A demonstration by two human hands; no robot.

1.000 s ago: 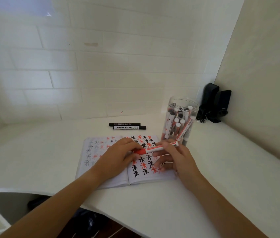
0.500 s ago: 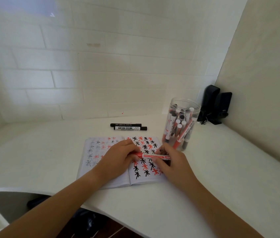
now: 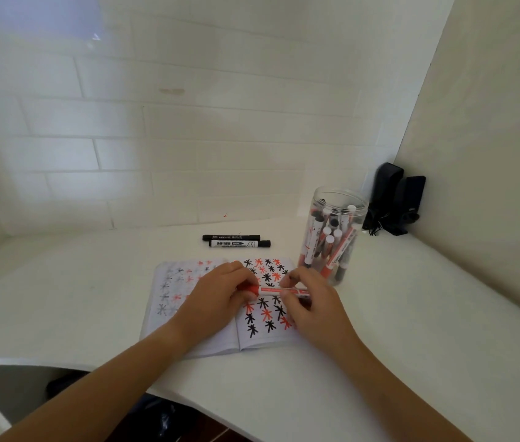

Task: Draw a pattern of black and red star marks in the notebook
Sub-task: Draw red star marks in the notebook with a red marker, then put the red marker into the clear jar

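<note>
Red marker: held level above open notebook, long axis left to right. Left hand pinching red cap end; right hand gripping barrel.

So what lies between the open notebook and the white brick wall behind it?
In the head view, two black markers lie side by side on the white table.

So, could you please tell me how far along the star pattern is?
Well along: the notebook's right page carries black and red stars over most of its area. Both hands, left and right, hold the red marker horizontally above it, cap end leftward. A bare strip remains at the bottom.
</note>
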